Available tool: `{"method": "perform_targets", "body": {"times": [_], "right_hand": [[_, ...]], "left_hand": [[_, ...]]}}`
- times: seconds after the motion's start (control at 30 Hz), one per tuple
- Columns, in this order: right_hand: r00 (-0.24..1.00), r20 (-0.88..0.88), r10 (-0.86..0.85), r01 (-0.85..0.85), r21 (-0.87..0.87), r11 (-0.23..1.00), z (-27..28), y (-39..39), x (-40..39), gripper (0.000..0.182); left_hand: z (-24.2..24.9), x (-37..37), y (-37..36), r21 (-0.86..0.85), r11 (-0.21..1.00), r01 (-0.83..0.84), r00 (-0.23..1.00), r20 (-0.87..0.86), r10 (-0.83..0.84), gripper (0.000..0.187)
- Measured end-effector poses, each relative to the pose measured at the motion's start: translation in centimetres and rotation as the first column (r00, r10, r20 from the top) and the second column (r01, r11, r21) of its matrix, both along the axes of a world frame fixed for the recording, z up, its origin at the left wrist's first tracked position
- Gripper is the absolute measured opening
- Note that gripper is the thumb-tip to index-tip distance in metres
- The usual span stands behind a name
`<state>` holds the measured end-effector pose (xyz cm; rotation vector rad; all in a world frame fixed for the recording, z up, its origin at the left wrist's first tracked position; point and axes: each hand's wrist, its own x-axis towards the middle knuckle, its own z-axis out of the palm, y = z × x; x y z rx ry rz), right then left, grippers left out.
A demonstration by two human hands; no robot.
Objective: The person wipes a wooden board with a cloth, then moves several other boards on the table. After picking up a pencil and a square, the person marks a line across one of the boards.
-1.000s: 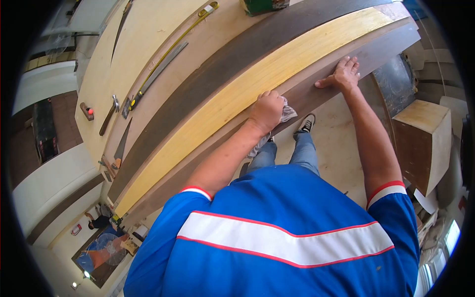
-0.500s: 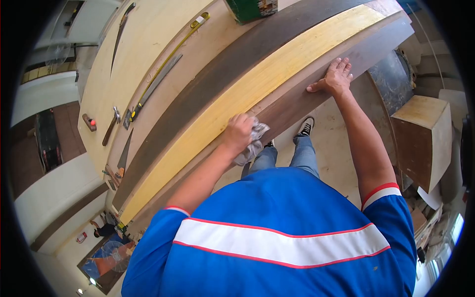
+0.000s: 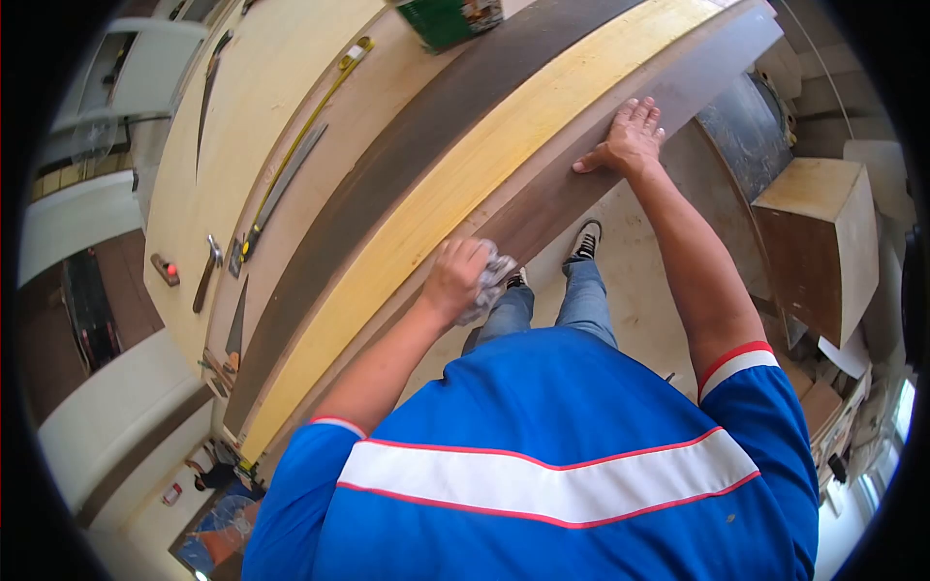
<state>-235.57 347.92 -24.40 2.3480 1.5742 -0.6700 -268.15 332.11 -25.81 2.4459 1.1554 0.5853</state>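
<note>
My left hand (image 3: 453, 276) is closed around a crumpled grey rag (image 3: 490, 281) and presses it on the near dark strip of a long wooden panel (image 3: 542, 194). The panel has a pale yellow band (image 3: 465, 184) between two dark brown strips. My right hand (image 3: 627, 137) lies flat with fingers spread on the same dark strip, further right along the panel's near edge.
A green can (image 3: 441, 19) stands at the top of the bench. A hammer (image 3: 205, 266), a tape measure (image 3: 300, 126), a long metal ruler (image 3: 286, 179) and a saw (image 3: 235, 329) lie on the pale bench (image 3: 223, 136) to the left. A wooden box (image 3: 823, 242) sits at right.
My left hand has slid the rag leftward and toward me along the dark strip. My right hand stays planted on the panel. The view has shifted slightly.
</note>
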Motion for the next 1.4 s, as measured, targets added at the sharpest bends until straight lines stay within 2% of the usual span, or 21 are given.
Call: {"method": "perform_targets", "body": {"times": [0.1,0.17,0.2,0.27,0.37,0.43,0.5,0.53,0.6,0.63,0.73,0.8,0.87,0.9,0.97,1.0,1.07,1.1,1.2,1.3,1.4], "right_hand": [[0.999,-0.011,-0.031,0.031,-0.023,0.999,0.3,0.2,-0.2,0.162],[0.999,-0.014,-0.037,0.037,-0.035,0.999,0.8,0.3,-0.3,0.161],[0.999,-0.014,-0.033,0.033,-0.033,0.999,0.9,0.1,-0.3,0.16],[1.0,-0.01,-0.004,0.004,-0.019,1.0,0.7,-0.1,-0.1,0.156],[0.999,-0.005,0.042,-0.041,0.036,0.998,-0.8,-0.2,1.1,0.146],[0.998,-0.001,0.062,-0.062,0.086,0.994,-1.2,-0.5,1.4,0.137],[0.995,0.001,0.099,-0.098,0.122,0.988,-0.6,-1.1,1.2,0.117],[0.985,-0.027,0.169,-0.163,0.159,0.974,-0.9,-1.9,0.5,0.111],[0.942,-0.084,0.325,-0.289,0.288,0.913,-0.5,-5.4,-2.4,0.098],[0.906,-0.104,0.41,-0.346,0.378,0.859,0.3,-7.9,-4.3,0.092],[0.74,-0.227,0.633,-0.503,0.438,0.745,0.9,-13.6,-9.1,0.076],[0.628,-0.212,0.749,-0.562,0.543,0.624,-0.9,-16.5,-10.4,0.062],[0.525,-0.143,0.839,-0.593,0.646,0.481,-1.7,-17.3,-10.3,0.047],[0.53,-0.188,0.827,-0.571,0.642,0.512,-1.7,-17.2,-10.1,0.042],[0.533,-0.279,0.799,-0.526,0.63,0.571,-1.6,-16.7,-9.6,0.031],[0.606,-0.263,0.751,-0.482,0.629,0.61,-1.7,-16.3,-9.4,0.024],[0.733,-0.237,0.638,-0.384,0.629,0.676,-2.4,-15.2,-8.5,0.013],[0.775,-0.226,0.59,-0.313,0.674,0.669,-2.7,-14.5,-7.5,0.011],[0.883,-0.125,0.453,-0.205,0.765,0.611,-3.8,-11.1,-2.5,0.01],[0.973,-0.127,0.193,-0.049,0.702,0.711,-4.0,-6.6,2.8,0.016],[0.992,-0.126,0.026,0.061,0.638,0.768,-2.4,-4.1,3.8,0.016]], "left_hand": [[-0.2,1.6,0.9,-0.058,0.996,0.063,0.995,-0.079,-0.067,0.02],[-1.6,6.5,4.8,0.109,0.988,0.108,0.994,0.0,-0.109,0.017],[-1.2,9.4,6.7,0.097,0.988,0.12,0.992,0.013,-0.122,0.013],[-3.0,14.5,10.3,0.104,0.987,0.122,0.991,-0.067,-0.115,0.012],[-2.1,14.3,10.7,0.111,0.985,0.133,0.99,0.022,-0.137,0.011],[-1.7,12.0,8.9,0.104,0.99,0.097,0.995,0.009,-0.098,0.016],[-1.0,9.8,6.6,0.06,0.996,0.069,0.997,-0.019,-0.068,0.021],[-0.6,8.9,5.7,0.02,0.998,0.058,0.997,-0.053,-0.056,0.023],[0.9,8.2,4.6,-0.059,0.998,-0.011,1.0,0.017,0.012,0.028],[1.0,7.8,4.2,-0.062,0.994,-0.087,0.991,0.097,0.092,0.03],[-0.2,5.3,2.3,-0.108,0.914,-0.391,0.873,0.271,0.405,0.034],[-0.1,3.1,0.7,-0.043,0.852,-0.521,0.831,0.2,0.518,0.035],[-0.6,1.1,-1.6,-0.103,0.829,-0.55,0.817,0.14,0.56,0.034],[-0.8,0.3,-2.8,-0.132,0.815,-0.565,0.809,0.106,0.578,0.034],[-1.0,-0.7,-4.8,-0.007,0.858,-0.513,0.858,0.019,0.513,0.034],[-1.2,-1.1,-5.6,0.053,0.875,-0.482,0.875,-0.03,0.484,0.034],[-1.7,-1.4,-7.2,0.005,0.869,-0.494,0.868,-0.051,0.494,0.034],[-1.9,-1.4,-7.7,-0.019,0.865,-0.502,0.864,-0.064,0.5,0.034],[-1.2,-0.2,-7.9,-0.048,0.879,-0.474,0.88,-0.044,0.473,0.033],[-0.8,1.4,-6.9,-0.068,0.889,-0.454,0.891,-0.011,0.454,0.033],[0.1,4.6,-3.6,-0.05,0.913,-0.405,0.912,0.052,0.407,0.034]]}}
